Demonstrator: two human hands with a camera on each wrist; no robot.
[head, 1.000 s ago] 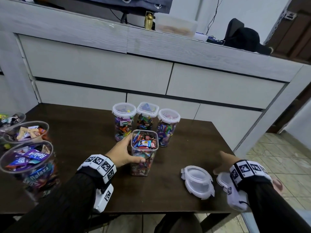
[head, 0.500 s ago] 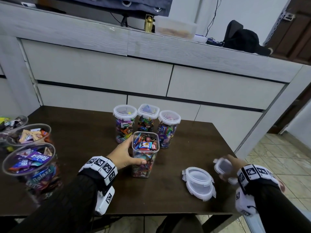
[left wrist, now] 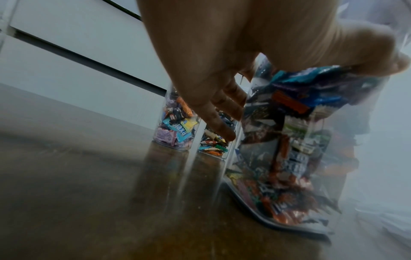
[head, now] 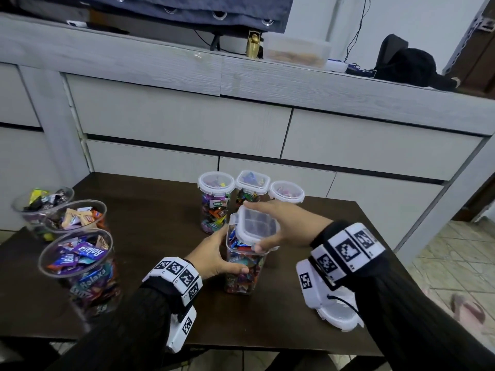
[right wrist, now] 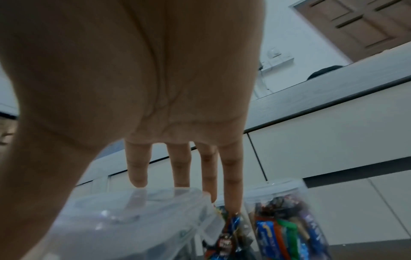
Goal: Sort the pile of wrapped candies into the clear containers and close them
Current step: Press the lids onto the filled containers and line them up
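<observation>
So the dark table (head: 160, 218) is pretty crowded: three open round tubs of candy (head: 77, 261) sit along my left side, and three lidded jars (head: 215, 202) stand in a row at the back, right behind where I'm working, close enough that my right fingertips reach over toward the middle one. Behind all that is a long grey cabinet (head: 187, 119) with a plastic box (head: 296, 53) and some black stuff on top. Another white lid (head: 338, 318) lies on the table near the front edge, mostly hidden under my right wrist. The square container (head: 242, 274) I'm dealing with stands upright in the middle of the table, packed with wrapped candies nearly to the rim. My left hand (head: 214, 259) is wrapped around its side, thumb across the front, fingers curled round the far wall, holding it on the table. My right hand (head: 284, 226) has the square lid (head: 257, 226), thumb on the near edge and fingers on the far edge, so it's a pinch across the lid. The lid is tilted and sits over the container's mouth, not flat on it; can't tell from the blurry wrist shots whether any edge is actually touching the rim.
</observation>
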